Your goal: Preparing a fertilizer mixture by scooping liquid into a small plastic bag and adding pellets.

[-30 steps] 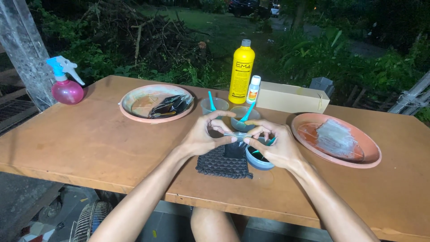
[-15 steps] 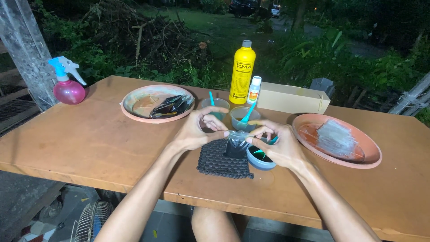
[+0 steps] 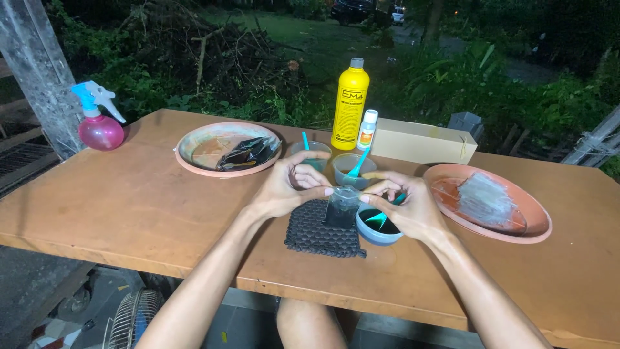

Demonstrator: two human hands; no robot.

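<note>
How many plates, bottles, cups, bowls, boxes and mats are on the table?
Plates: 2
Bottles: 3, yellow, small white, pink spray
Cups: 2
Blue bowl: 1
Box: 1
Black mat: 1
Total: 10

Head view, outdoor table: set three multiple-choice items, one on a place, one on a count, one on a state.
1. Where is the pink spray bottle?
A. far left of the table
B. beside the cardboard box
C. on the dark woven mat

2. How many terracotta saucers are there?
A. one
B. two
C. four

3. How is the small clear bag held?
A. lying untouched
B. by the left hand alone
C. pinched between both hands

Answers: 1 A, it stands at the left edge by the post. 2 B, a left saucer and a right saucer. 3 C, the right hand also grips its top.
</note>
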